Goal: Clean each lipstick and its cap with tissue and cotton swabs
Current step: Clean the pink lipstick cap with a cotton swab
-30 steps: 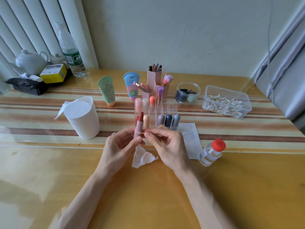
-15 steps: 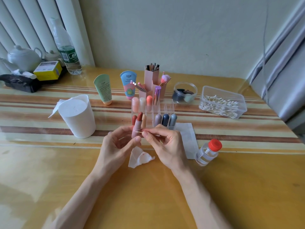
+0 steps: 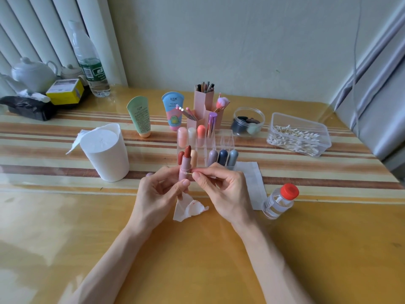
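The left hand (image 3: 160, 194) gripped a lipstick (image 3: 184, 167) by the lower part of its pink tube, fingers curled behind it and the thumb pressed to its front. The lipstick stood nearly upright above the table (image 3: 306, 249), uncapped, with its brownish-red stick showing at the top. The right hand (image 3: 221, 191) pinched a cotton swab (image 3: 191, 172) between thumb and forefinger, the other fingers loosely curled behind. The swab lay almost level, and its tip touched the side of the tube about halfway up.

Under the two hands a crumpled tissue (image 3: 188, 209) with red smears lay on the table. A flat tissue (image 3: 252, 183) lay just to the right of the right hand, and a small clear bottle (image 3: 278, 202) with a red cap lay tilted by its near corner.

Just behind the hands stood a clear rack (image 3: 226, 139) holding capped lipsticks in two rows. A white cup of tissue (image 3: 107, 154) stood to the left, and a clear box of cotton swabs (image 3: 298, 137) sat well to the right.
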A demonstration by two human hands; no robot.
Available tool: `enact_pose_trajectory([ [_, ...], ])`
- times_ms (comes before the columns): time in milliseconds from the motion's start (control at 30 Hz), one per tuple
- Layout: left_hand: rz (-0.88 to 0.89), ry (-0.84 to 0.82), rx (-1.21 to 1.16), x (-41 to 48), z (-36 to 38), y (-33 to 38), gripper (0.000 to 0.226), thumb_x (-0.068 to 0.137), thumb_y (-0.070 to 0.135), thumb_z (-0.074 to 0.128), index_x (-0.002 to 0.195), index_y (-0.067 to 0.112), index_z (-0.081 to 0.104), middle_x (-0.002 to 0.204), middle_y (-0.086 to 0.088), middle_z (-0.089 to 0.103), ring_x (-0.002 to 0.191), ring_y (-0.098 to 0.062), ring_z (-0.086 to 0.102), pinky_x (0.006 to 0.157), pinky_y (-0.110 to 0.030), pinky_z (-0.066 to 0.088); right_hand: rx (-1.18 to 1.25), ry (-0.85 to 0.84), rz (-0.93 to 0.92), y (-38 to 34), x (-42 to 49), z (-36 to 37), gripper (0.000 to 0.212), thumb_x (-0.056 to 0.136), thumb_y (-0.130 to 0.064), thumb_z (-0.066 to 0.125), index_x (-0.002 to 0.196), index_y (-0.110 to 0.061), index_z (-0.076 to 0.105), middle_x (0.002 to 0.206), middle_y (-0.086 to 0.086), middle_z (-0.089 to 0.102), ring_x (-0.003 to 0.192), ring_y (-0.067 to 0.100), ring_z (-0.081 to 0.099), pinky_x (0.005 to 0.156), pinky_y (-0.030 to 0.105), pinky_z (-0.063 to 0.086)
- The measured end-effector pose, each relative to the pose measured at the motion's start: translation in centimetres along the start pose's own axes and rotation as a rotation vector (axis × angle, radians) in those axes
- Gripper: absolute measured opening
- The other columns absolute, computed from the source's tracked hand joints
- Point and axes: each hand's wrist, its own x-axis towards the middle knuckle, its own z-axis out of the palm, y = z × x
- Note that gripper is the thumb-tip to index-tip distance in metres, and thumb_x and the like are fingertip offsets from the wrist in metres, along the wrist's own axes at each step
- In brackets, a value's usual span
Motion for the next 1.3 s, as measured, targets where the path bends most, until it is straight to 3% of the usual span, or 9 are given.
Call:
enact_pose_trajectory([
  [100, -0.014, 0.023, -0.063, -0.02, -0.04, -0.10, 0.030, 0.090, 0.005, 0.075, 0.119, 0.000, 0.069, 0.091, -0.014, 0.078, 0.075, -0.028, 0.075, 0.070, -0.032, 0.062, -0.005, 0.006, 0.001, -0.01, -0.02, -0.06, 0.017, 0.096, -0.018, 0.077, 0.111, -0.010, 0.082, 0.093, 0.010, 0.076, 0.093, 0.032, 0.073, 0.084, 0.057, 0.058],
  [300, -0.001, -0.036, -0.037, -0.01, 0.15, -0.02, 0.029, 0.088, 0.012, 0.078, 0.115, 0.004, 0.070, 0.099, -0.010, 0.078, 0.092, -0.025, 0.077, 0.083, -0.033, 0.062, -0.006, -0.004, -0.016, -0.14, -0.28, 0.25, 0.016, 0.097, -0.017, 0.076, 0.110, -0.011, 0.082, 0.090, 0.009, 0.074, 0.090, 0.032, 0.072, 0.082, 0.058, 0.057],
  [467, 0.006, -0.059, -0.032, -0.09, 0.18, 0.12, 0.016, 0.092, 0.009, 0.073, 0.106, 0.003, 0.073, 0.077, 0.003, 0.071, 0.069, -0.008, 0.065, 0.069, -0.016, 0.052, -0.032, -0.022, -0.053, -0.33, -0.35, 0.41, 0.014, 0.097, -0.018, 0.076, 0.109, -0.016, 0.083, 0.088, 0.006, 0.073, 0.086, 0.031, 0.070, 0.079, 0.056, 0.055],
  [567, -0.002, -0.092, 0.005, -0.15, 0.02, 0.07, 0.009, 0.099, 0.011, 0.068, 0.105, 0.007, 0.073, 0.072, -0.002, 0.066, 0.064, -0.011, 0.058, 0.062, -0.021, 0.048, -0.041, -0.014, -0.066, -0.18, -0.27, 0.39, 0.016, 0.097, -0.019, 0.076, 0.111, -0.016, 0.082, 0.091, 0.007, 0.074, 0.089, 0.032, 0.071, 0.079, 0.057, 0.056],
  [800, 0.037, -0.059, -0.042, 0.01, -0.01, -0.16, 0.033, 0.096, 0.006, 0.068, 0.128, -0.003, 0.067, 0.080, -0.013, 0.071, 0.068, -0.022, 0.066, 0.068, -0.033, 0.059, -0.022, -0.013, -0.054, 0.02, -0.17, 0.16, 0.017, 0.098, -0.019, 0.075, 0.112, -0.013, 0.082, 0.093, 0.009, 0.075, 0.092, 0.033, 0.072, 0.081, 0.059, 0.056],
  [1000, -0.019, -0.093, -0.113, -0.13, 0.19, -0.11, 0.022, 0.100, 0.011, 0.063, 0.119, -0.001, 0.067, 0.084, -0.012, 0.070, 0.075, -0.018, 0.066, 0.070, -0.027, 0.054, 0.010, -0.012, -0.038, -0.12, -0.10, -0.10, 0.015, 0.099, -0.018, 0.074, 0.110, -0.012, 0.081, 0.094, 0.008, 0.076, 0.094, 0.030, 0.074, 0.085, 0.057, 0.058],
  [1100, -0.026, -0.093, -0.093, -0.22, 0.32, -0.03, 0.021, 0.097, 0.011, 0.068, 0.115, 0.000, 0.069, 0.084, 0.000, 0.073, 0.074, -0.012, 0.067, 0.070, -0.018, 0.053, -0.029, -0.012, -0.048, -0.02, -0.12, -0.03, 0.015, 0.099, -0.021, 0.074, 0.110, -0.014, 0.082, 0.093, 0.008, 0.075, 0.092, 0.032, 0.072, 0.082, 0.057, 0.058],
  [1167, -0.033, -0.082, -0.091, -0.24, 0.25, -0.14, 0.018, 0.098, 0.009, 0.067, 0.112, -0.002, 0.069, 0.078, 0.007, 0.071, 0.068, -0.008, 0.061, 0.066, -0.014, 0.049, -0.058, -0.008, -0.069, 0.00, -0.10, -0.02, 0.014, 0.099, -0.020, 0.074, 0.110, -0.014, 0.081, 0.092, 0.005, 0.075, 0.090, 0.028, 0.072, 0.081, 0.051, 0.059],
  [1300, -0.032, -0.080, -0.052, -0.16, -0.03, -0.32, 0.019, 0.098, 0.011, 0.068, 0.112, -0.001, 0.071, 0.078, 0.009, 0.070, 0.070, -0.009, 0.061, 0.069, -0.016, 0.050, -0.148, 0.027, -0.130, -0.12, 0.03, -0.34, 0.013, 0.098, -0.016, 0.073, 0.107, -0.010, 0.081, 0.084, -0.008, 0.068, 0.079, 0.013, 0.065, 0.074, 0.021, 0.050],
])
